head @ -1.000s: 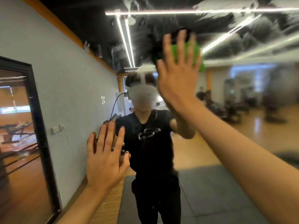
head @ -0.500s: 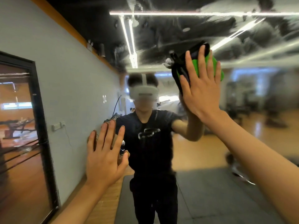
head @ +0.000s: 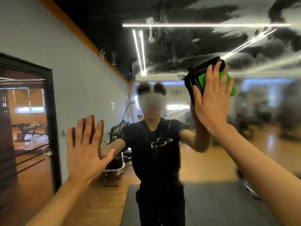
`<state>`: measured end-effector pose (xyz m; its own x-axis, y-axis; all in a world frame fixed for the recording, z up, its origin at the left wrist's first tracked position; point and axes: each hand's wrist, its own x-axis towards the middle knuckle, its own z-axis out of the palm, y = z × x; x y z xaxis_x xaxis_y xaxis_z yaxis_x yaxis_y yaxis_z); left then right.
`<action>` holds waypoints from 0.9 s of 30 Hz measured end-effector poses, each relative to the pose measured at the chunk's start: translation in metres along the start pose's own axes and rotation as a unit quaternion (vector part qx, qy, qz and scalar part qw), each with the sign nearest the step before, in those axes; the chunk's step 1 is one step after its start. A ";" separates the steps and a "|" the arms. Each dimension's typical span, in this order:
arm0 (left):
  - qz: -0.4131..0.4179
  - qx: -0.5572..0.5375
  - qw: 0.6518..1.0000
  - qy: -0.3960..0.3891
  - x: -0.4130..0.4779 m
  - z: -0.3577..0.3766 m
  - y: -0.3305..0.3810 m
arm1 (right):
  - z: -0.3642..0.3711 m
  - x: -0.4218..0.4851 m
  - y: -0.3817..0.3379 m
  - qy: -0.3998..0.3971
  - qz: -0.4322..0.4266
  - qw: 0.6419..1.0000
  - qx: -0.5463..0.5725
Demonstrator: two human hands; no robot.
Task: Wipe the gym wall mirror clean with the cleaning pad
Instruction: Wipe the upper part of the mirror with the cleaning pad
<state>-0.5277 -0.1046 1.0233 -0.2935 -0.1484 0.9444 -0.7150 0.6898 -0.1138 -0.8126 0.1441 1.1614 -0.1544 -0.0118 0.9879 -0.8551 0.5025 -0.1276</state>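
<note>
Two flat, straight-fingered grips meet the smeared gym wall mirror: the right hand presses the green-and-black cleaning pad, mostly hidden beneath it, toward the mirror's upper right; the left hand braces lower left. Since earlier, the pad has shifted right and lower.

Nothing readable on the glass right now.
One mark only: a pale logo on the chest of the black T-shirt reflected in the mirror, looping shapes, mirrored and blurred, no letters to make out. No numbers, labels or signs legible anywhere else.
</note>
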 end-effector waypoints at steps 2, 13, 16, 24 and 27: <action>0.017 -0.001 1.000 0.018 0.001 0.000 0.001 | 0.004 0.007 -0.022 0.013 0.040 0.999 -0.018; 0.034 -0.003 0.998 0.060 -0.002 0.002 -0.006 | 0.045 0.017 -0.215 -0.048 -0.316 0.947 -0.030; 0.037 -0.007 0.998 0.058 -0.001 0.002 -0.005 | 0.037 0.036 -0.149 -0.018 -0.284 0.959 -0.006; 0.024 -0.001 0.998 0.060 0.001 0.000 0.004 | -0.014 0.055 0.021 -0.011 0.040 0.998 -0.039; 0.021 -0.005 0.998 0.059 0.000 0.001 0.003 | -0.005 0.061 -0.038 0.005 0.099 0.995 -0.017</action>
<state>-0.5311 -0.1035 1.0229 -0.2448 -0.0355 0.9689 -0.6975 0.7006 -0.1506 -0.7873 0.1282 1.2273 -0.3127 0.0987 0.9447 -0.7914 0.5230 -0.3166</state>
